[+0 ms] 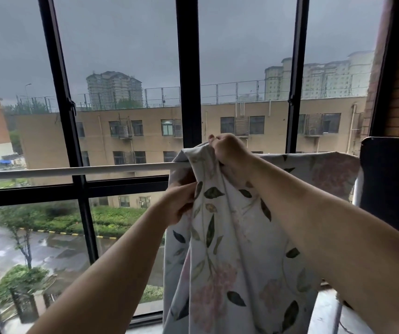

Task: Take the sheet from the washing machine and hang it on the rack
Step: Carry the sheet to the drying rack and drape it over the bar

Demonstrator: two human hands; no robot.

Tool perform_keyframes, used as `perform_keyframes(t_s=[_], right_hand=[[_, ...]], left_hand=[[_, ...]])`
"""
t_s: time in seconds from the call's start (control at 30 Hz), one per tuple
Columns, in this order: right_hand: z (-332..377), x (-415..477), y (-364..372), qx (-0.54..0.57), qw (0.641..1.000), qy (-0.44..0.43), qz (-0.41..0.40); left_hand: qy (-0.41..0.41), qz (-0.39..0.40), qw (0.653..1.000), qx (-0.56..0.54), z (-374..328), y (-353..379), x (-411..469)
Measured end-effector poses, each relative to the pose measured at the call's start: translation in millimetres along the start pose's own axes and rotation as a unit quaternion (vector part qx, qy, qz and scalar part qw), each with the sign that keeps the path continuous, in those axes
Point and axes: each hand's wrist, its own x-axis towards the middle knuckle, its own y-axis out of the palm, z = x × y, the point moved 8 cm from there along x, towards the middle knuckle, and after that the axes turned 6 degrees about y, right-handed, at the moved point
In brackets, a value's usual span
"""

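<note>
Pinching a top fold of the sheet (pixel 217 237) in the right hand (pixel 227 150), above the rack rail (pixel 73 171); gripping its edge lower with the left hand (pixel 181 203); likely to spread bunched cloth leftward.

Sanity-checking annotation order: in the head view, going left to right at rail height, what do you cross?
Bare stretch of the rail → left hand, gripping the sheet → right hand, pinching the sheet's top edge → sheet's far part, draped over the rail → dark panel.
</note>
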Motion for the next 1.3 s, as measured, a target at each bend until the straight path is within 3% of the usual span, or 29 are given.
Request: perform_keyframes(t_s=[0.13, 0.23, 0.3, 0.43, 0.6, 0.77, 0.93, 1.13, 1.3], right_hand=[[-10, 12, -6, 0.071, 0.996, 0.055, -0.008], [-26, 17, -7, 0.171, 0.977, 0.125, -0.003], [-38, 20, -8, 0.224, 0.961, 0.16, 0.002], [-44, 22, -17, 0.274, 0.947, 0.169, -0.01], [-44, 34, -25, 0.181, 0.977, 0.089, -0.068], [-37, 33, -40, 0.032, 0.986, -0.05, -0.156], [-46, 31, -31, -0.129, 0.983, -0.044, -0.126], [-56, 31, -35, -0.278, 0.949, -0.034, -0.149], [-65, 23, -42, -0.354, 0.9, -0.125, -0.221]], left_hand=[[-0.022, 0.0, 1.0, 0.012, 3, 12, 2], [-0.06, 0.006, 0.998, -0.028, 8, 24, 3], [-0.063, -0.001, 0.998, 0.009, 8, 25, 6], [-0.054, 0.022, 0.998, -0.013, -1, 31, 10], [-0.102, 0.1, 0.984, -0.107, -5, 43, 4], [-0.104, 0.1, 0.984, -0.107, 0, 41, 5], [-0.073, 0.09, 0.981, -0.154, -4, 50, 13], [-0.013, 0.091, 0.977, -0.193, -15, 57, 16], [0.085, 0.084, 0.97, -0.214, -44, 22, 16]])
